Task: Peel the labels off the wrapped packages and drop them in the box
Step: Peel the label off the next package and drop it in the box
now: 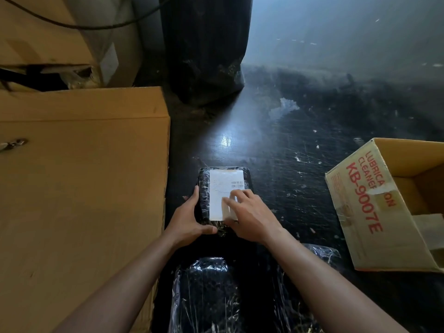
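While the left hand point(189, 221) clasps the glossy film-wrapped package point(224, 195) at frame centre, right hand point(249, 215) fingertips pinch its white paper label point(222, 188); open cardboard box point(389, 205) at right.

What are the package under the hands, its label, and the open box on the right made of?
Package: black, wrapped in clear, glossy film, likely plastic stretch wrap, judging by wrinkles and glints. Label: matte white, probably adhesive paper, printed with barcodes. Open box: brown corrugated cardboard, matte, red print, tape patches and scuffs on its side.

big carton point(79, 164) walls left, bare floor point(276, 145) between, open box point(394, 203) right
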Demonstrator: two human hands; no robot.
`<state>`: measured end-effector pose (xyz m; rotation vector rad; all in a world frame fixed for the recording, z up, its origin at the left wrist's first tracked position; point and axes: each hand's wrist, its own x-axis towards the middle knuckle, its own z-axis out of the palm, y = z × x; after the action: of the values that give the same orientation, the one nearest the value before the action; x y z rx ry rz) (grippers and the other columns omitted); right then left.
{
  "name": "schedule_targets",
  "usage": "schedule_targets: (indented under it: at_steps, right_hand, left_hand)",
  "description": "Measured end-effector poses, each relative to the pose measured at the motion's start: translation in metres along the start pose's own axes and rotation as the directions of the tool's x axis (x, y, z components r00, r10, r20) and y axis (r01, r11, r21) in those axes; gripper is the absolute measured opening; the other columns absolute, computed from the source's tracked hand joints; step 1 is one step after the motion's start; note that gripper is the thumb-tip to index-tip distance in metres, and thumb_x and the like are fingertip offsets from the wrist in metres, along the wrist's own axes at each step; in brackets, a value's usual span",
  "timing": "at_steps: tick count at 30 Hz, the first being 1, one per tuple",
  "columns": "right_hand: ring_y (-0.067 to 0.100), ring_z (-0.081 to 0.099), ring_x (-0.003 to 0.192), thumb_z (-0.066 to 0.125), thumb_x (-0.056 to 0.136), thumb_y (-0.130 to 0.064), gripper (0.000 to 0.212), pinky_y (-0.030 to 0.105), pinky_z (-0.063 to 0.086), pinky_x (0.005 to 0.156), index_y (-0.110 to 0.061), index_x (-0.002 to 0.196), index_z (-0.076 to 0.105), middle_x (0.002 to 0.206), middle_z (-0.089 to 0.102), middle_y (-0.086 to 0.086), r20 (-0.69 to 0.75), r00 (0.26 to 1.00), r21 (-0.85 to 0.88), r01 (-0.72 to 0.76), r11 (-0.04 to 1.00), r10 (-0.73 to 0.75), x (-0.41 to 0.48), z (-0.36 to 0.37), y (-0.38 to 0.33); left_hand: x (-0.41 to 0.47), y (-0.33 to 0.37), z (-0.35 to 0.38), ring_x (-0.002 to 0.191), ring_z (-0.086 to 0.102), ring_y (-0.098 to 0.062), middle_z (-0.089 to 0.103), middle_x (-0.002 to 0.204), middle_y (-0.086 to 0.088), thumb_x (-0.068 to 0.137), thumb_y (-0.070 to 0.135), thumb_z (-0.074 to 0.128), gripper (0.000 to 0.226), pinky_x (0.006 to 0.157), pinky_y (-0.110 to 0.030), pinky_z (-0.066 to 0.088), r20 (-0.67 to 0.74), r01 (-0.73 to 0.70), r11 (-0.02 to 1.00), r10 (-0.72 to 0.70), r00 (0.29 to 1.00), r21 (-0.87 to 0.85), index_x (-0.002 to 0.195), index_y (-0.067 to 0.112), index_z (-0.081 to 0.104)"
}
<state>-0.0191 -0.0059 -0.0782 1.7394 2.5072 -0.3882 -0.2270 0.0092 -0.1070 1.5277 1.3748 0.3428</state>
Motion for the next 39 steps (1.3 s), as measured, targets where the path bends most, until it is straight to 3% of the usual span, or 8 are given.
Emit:
schedule_targets:
  at_steps: [4, 10, 16, 18, 23, 28, 31, 39]
  right_hand:
    - [0.027, 0.047, 0.118, 0.060, 0.087, -0.050, 0.049, 0.043, 0.045, 0.095, -0.026, 0.128, 0.054, 0.133, 0.052, 0.005, -0.027, 0.999, -0.014, 0.030, 0.999, -0.030, 0.004, 0.000, 0.001]
    - [0.025, 0.057, 0.104, 0.053, 0.092, -0.038, 0.023, 0.041, 0.046, 0.087, -0.022, 0.105, 0.064, 0.113, 0.063, 0.001, -0.132, 0.978, -0.060, 0.154, 0.986, -0.161, -0.003, 0.014, 0.000]
    - [0.019, 0.059, 0.097, 0.053, 0.090, -0.048, 0.031, 0.036, 0.047, 0.080, -0.026, 0.105, 0.068, 0.108, 0.064, -0.004, -0.125, 0.980, 0.037, 0.158, 0.987, -0.152, -0.001, 0.011, 0.003]
    - [0.016, 0.056, 0.097, 0.050, 0.091, -0.052, 0.033, 0.034, 0.046, 0.080, -0.028, 0.104, 0.069, 0.107, 0.064, -0.006, -0.113, 0.986, 0.099, 0.134, 0.986, -0.123, 0.007, 0.003, 0.004]
    - [0.025, 0.055, 0.095, 0.052, 0.098, -0.025, 0.018, 0.041, 0.048, 0.083, -0.021, 0.109, 0.066, 0.110, 0.061, 0.001, -0.139, 0.990, 0.185, 0.019, 0.983, 0.007, 0.044, 0.000, 0.010]
    - [0.029, 0.043, 0.120, 0.053, 0.097, -0.022, 0.036, 0.050, 0.040, 0.100, -0.019, 0.133, 0.051, 0.133, 0.050, 0.004, -0.069, 0.988, 0.193, -0.122, 0.974, 0.138, 0.080, -0.006, 0.007]
    - [0.028, 0.038, 0.125, 0.049, 0.097, -0.023, 0.042, 0.053, 0.032, 0.104, -0.021, 0.139, 0.048, 0.135, 0.049, 0.003, -0.016, 0.980, 0.204, -0.190, 0.960, 0.197, 0.095, -0.009, 0.007]
    - [0.015, 0.059, 0.091, 0.068, 0.088, -0.012, 0.018, 0.042, 0.032, 0.092, -0.027, 0.096, 0.069, 0.092, 0.058, -0.008, -0.110, 0.934, 0.411, -0.270, 0.871, 0.341, 0.108, -0.010, 0.011]
  left_hand:
    - [-0.001, 0.001, 0.000, 0.140, 0.021, 0.000, 0.032, 0.160, 0.002, 0.064, 0.030, 0.094, 0.137, 0.110, -0.017, 0.021, -0.014, 0.012, 1.000, -0.012, 1.000, -0.027, 0.159, 0.029, -0.004]
    - [0.000, -0.002, 0.002, 0.137, 0.028, 0.001, 0.039, 0.157, 0.006, 0.065, 0.031, 0.094, 0.135, 0.109, -0.017, 0.025, -0.011, 0.010, 0.999, -0.010, 1.000, -0.032, 0.158, 0.038, -0.004]
    - [0.002, -0.004, 0.002, 0.139, 0.032, -0.002, 0.041, 0.156, 0.006, 0.066, 0.029, 0.094, 0.134, 0.108, -0.017, 0.029, -0.005, 0.008, 0.999, -0.008, 1.000, -0.038, 0.158, 0.039, -0.004]
    - [0.002, -0.005, 0.002, 0.141, 0.035, -0.007, 0.040, 0.157, 0.006, 0.065, 0.031, 0.094, 0.135, 0.110, -0.020, 0.030, -0.004, 0.005, 1.000, -0.005, 1.000, -0.027, 0.158, 0.039, -0.004]
    - [0.003, -0.006, 0.003, 0.139, 0.037, -0.005, 0.040, 0.156, 0.007, 0.065, 0.028, 0.094, 0.135, 0.110, -0.019, 0.032, -0.011, 0.015, 0.999, -0.016, 1.000, -0.041, 0.158, 0.039, -0.003]
    - [0.004, -0.008, 0.005, 0.129, 0.019, 0.014, 0.039, 0.154, 0.012, 0.066, 0.022, 0.094, 0.133, 0.093, 0.005, 0.020, -0.019, 0.023, 0.998, -0.025, 1.000, -0.067, 0.159, 0.036, -0.001]
    - [0.005, -0.010, 0.007, 0.129, 0.020, 0.016, 0.037, 0.152, 0.016, 0.065, 0.021, 0.094, 0.134, 0.087, 0.011, 0.018, -0.023, 0.021, 0.997, -0.022, 0.999, -0.074, 0.159, 0.033, -0.001]
    - [0.003, -0.006, 0.009, 0.124, 0.045, 0.010, 0.045, 0.144, 0.023, 0.062, 0.023, 0.092, 0.134, 0.099, -0.002, 0.035, -0.043, 0.029, 0.996, -0.033, 0.999, -0.081, 0.158, 0.039, 0.001]
